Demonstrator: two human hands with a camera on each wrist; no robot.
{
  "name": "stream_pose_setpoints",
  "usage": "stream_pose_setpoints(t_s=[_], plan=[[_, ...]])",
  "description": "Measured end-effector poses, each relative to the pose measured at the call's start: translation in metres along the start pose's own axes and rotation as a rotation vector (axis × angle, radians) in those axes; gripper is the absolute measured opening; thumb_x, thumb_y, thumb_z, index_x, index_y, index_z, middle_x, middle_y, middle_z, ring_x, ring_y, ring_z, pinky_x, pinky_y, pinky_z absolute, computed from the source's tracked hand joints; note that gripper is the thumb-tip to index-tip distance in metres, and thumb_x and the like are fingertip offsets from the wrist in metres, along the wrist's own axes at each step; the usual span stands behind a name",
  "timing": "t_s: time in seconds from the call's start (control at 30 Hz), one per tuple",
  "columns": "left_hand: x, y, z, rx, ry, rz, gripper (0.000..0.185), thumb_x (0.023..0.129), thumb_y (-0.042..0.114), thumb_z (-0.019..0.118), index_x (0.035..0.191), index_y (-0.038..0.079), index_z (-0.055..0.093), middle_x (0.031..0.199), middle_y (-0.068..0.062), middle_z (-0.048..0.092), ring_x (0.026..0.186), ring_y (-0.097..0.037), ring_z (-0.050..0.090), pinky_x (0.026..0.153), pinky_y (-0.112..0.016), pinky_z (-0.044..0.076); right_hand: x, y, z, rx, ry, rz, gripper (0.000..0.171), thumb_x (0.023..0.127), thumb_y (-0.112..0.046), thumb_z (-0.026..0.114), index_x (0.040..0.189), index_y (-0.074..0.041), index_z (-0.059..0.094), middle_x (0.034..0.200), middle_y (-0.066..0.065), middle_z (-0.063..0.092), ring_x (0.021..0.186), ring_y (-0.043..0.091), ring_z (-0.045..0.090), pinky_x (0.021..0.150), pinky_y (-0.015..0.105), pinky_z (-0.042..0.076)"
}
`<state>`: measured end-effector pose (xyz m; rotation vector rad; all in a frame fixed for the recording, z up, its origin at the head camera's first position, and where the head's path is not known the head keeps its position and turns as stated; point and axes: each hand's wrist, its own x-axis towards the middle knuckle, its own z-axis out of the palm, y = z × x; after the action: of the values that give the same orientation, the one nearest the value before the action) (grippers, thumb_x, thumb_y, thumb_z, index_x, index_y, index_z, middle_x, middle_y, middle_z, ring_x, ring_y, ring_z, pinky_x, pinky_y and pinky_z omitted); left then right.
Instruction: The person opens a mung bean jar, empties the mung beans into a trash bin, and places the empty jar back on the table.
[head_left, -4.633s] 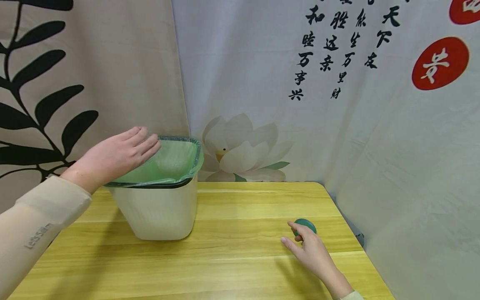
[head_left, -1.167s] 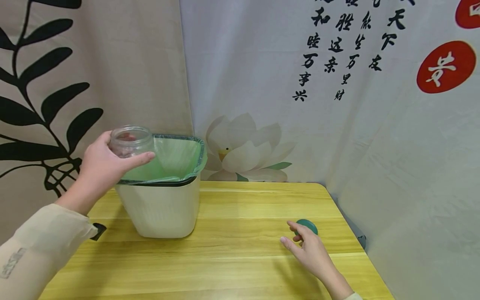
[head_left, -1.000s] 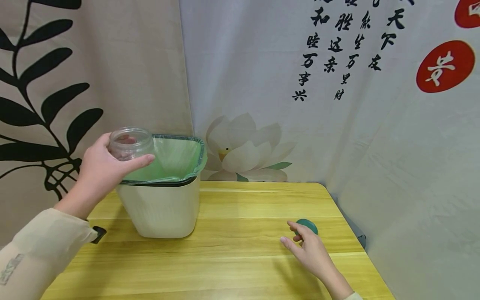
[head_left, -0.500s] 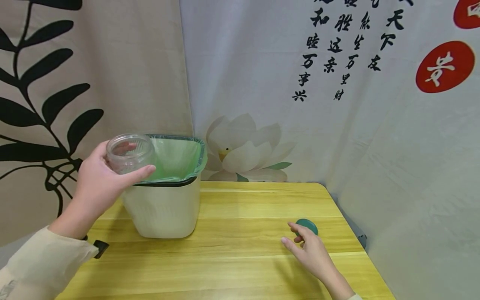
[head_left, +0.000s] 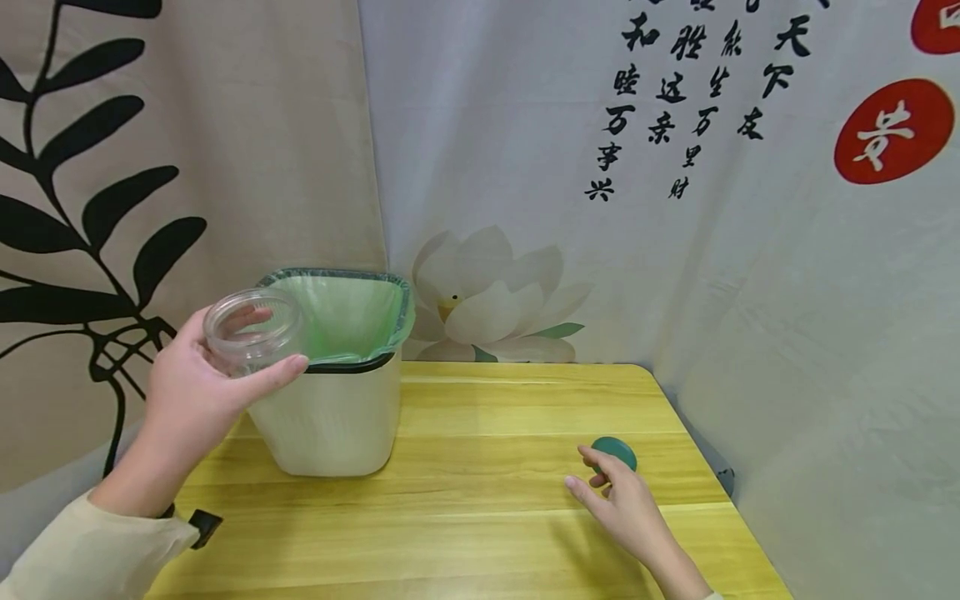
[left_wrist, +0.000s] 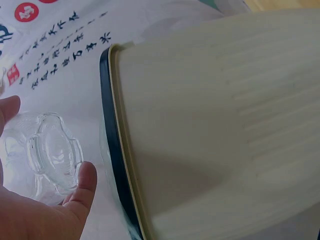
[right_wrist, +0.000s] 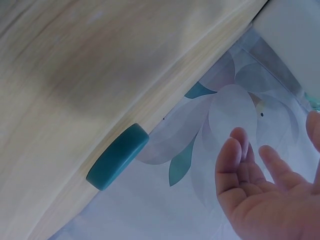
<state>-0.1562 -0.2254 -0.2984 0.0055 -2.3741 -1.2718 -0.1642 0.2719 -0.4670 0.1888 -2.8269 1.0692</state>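
Holding: the left hand [head_left: 191,387] grips a clear glass jar [head_left: 251,329], thumb in front and fingers curled round the far side; the jar is tilted, its open mouth up and toward the camera.
Jar place: in the air at the bin's [head_left: 330,412] near left corner, level with its rim; the left wrist view shows the jar's base [left_wrist: 52,155] beside the bin's wall [left_wrist: 215,125], with a gap between.
Right hand: the right hand [head_left: 622,504] hovers low over the table [head_left: 480,508], well to the right of the bin, fingers relaxed and spread, holding nothing.
Lid: a teal lid [head_left: 615,452] lies flat on the table just past the right hand's fingertips; in the right wrist view the lid [right_wrist: 117,156] is apart from the fingers [right_wrist: 235,160].
Bin: cream, square, lined with a green bag [head_left: 345,312], standing on the table's far left part.
Backdrop: behind the bin hang printed cloths, a lotus [head_left: 487,296] just to its right and black leaves [head_left: 90,208] to its left.
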Motion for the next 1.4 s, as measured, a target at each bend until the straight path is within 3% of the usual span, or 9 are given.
stream_pose_setpoints(t_s=[0.3,0.53,0.93,1.1,1.4], plan=[[-0.015,-0.007,0.011,-0.052,-0.004,0.023,0.084,0.083,0.033,0.094,0.153,0.023,0.050,0.147,0.005,0.065,0.111,0.015,0.061,0.083,-0.002,0.050,0.000,-0.001,0.002,0.017,0.001,0.011,0.066,0.098,-0.048,0.076,0.150,-0.010,0.061,0.136,0.011,0.071,0.096,0.007,0.063,0.077,0.021,0.056],[-0.025,-0.009,0.026,-0.076,0.005,0.066,0.084,0.081,0.026,0.097,0.151,0.022,0.051,0.141,0.009,0.066,0.110,0.013,0.064,0.086,-0.003,0.050,-0.001,0.000,0.002,0.034,0.013,0.021,0.066,0.097,-0.052,0.075,0.149,-0.013,0.062,0.136,0.010,0.072,0.097,0.007,0.064,0.078,0.022,0.057],[-0.038,-0.013,0.038,-0.069,0.032,0.038,0.090,0.077,0.027,0.099,0.153,0.025,0.050,0.143,0.006,0.067,0.117,0.009,0.058,0.089,-0.001,0.047,-0.001,0.002,0.005,0.037,0.025,0.004,0.064,0.098,-0.046,0.077,0.148,-0.009,0.063,0.143,0.006,0.070,0.101,0.009,0.066,0.079,0.022,0.057],[-0.043,-0.014,0.038,-0.112,0.039,0.036,0.090,0.079,0.022,0.098,0.154,0.025,0.048,0.145,0.005,0.066,0.118,0.010,0.061,0.091,-0.002,0.048,0.001,0.003,0.007,0.038,0.028,0.007,0.061,0.098,-0.044,0.078,0.147,-0.011,0.063,0.143,0.005,0.070,0.102,0.010,0.066,0.080,0.022,0.057],[-0.054,-0.018,0.041,-0.101,0.085,0.004,0.090,0.076,0.020,0.100,0.151,0.024,0.051,0.139,0.005,0.066,0.114,0.010,0.065,0.088,-0.003,0.051,0.001,0.002,0.007,0.043,0.030,-0.005,0.061,0.098,-0.041,0.078,0.148,-0.008,0.062,0.143,0.007,0.069,0.104,0.013,0.066,0.081,0.022,0.058]])
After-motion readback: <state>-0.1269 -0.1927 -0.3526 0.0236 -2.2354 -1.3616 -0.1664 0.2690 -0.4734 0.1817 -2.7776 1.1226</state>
